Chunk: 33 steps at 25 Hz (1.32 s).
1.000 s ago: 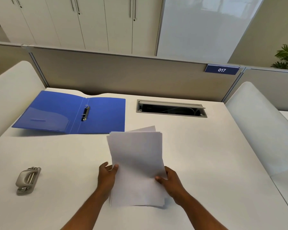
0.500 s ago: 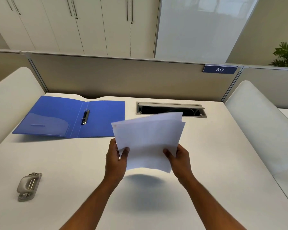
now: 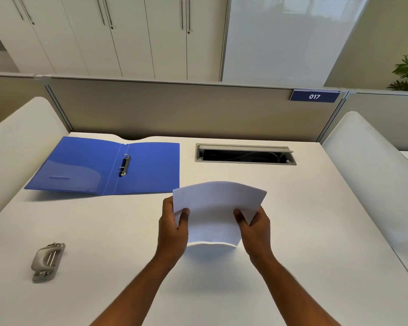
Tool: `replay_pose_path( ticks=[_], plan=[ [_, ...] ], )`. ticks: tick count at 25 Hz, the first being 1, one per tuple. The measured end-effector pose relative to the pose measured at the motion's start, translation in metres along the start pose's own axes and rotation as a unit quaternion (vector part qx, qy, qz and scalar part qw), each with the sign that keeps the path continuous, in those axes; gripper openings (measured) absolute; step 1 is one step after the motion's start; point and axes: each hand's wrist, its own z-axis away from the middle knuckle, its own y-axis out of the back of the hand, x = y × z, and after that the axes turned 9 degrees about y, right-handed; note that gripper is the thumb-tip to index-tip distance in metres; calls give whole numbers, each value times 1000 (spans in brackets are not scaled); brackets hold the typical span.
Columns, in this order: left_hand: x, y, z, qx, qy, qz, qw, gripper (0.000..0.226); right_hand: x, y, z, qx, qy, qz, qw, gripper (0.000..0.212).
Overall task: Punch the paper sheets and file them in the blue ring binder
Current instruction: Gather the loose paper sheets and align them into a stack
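Observation:
A stack of white paper sheets (image 3: 216, 209) stands nearly upright on its lower long edge on the white desk (image 3: 316, 231), bowed slightly. My left hand (image 3: 173, 228) grips its left side and my right hand (image 3: 253, 225) grips its right side, thumbs on the near face. The blue ring binder (image 3: 151, 168) lies open and flat at the back left, its metal rings (image 3: 124, 165) on the spine. A grey hole punch (image 3: 47, 262) lies at the front left, apart from both hands.
An open cable tray (image 3: 245, 154) is set into the desk behind the sheets. A grey partition (image 3: 174, 109) closes the back, with a plate reading 017. White curved side panels (image 3: 368, 165) flank the desk on both sides.
The sheets were lifted off the desk, turned sideways and stood on their long edge. Both hands moved forward with them and kept their grip.

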Motion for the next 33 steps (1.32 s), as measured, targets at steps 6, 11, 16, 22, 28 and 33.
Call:
replay_pose_path(
  ticks=[6,11,16,22,28,33],
  plan=[
    [-23,3,2,-34,73,-16,997,35,13,1,8,-27,-47,26,998,22],
    [-28,0,1,-38,76,-37,996,35,21,0,13,-35,-73,21,996,10],
    [-36,7,2,96,139,-22,985,71,12,-4,10,8,-149,-222,964,25],
    [-62,22,9,-71,260,262,927,40,23,-16,25,-26,-236,-339,910,51],
    [-61,47,-9,2,191,105,976,13,38,15,9,17,-241,-336,910,46],
    [-66,69,-20,10,153,-31,988,8,39,54,-10,-80,-217,-170,958,33]
  ],
)
